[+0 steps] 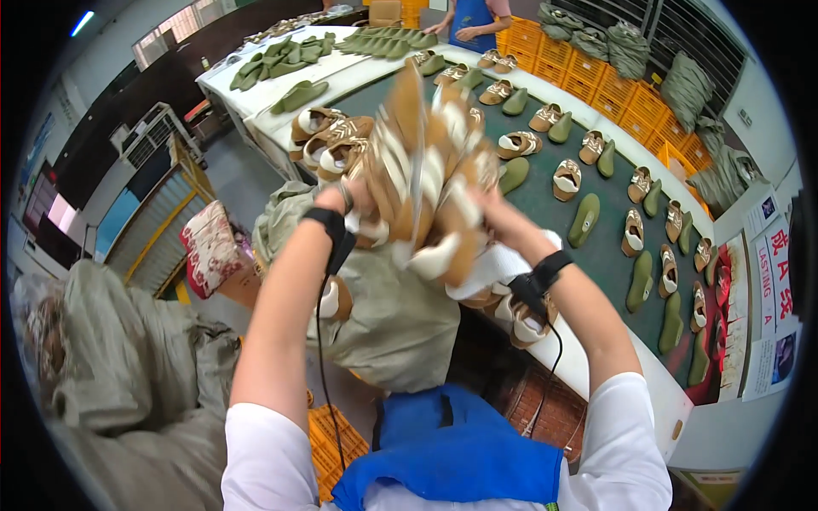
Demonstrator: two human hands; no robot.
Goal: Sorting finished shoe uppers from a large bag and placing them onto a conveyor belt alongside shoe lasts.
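Tan-white blurred shoes (392, 179), curved green lasts (584, 220)

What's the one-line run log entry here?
left hand: holding brown-white shoe uppers; right hand: holding same bundle; green belt: more uppers, green shoe lasts

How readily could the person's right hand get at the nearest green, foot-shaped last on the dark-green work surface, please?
Probably not as things stand: the right hand looks occupied with blurred brown-and-white shoes, although the green last lies close by.
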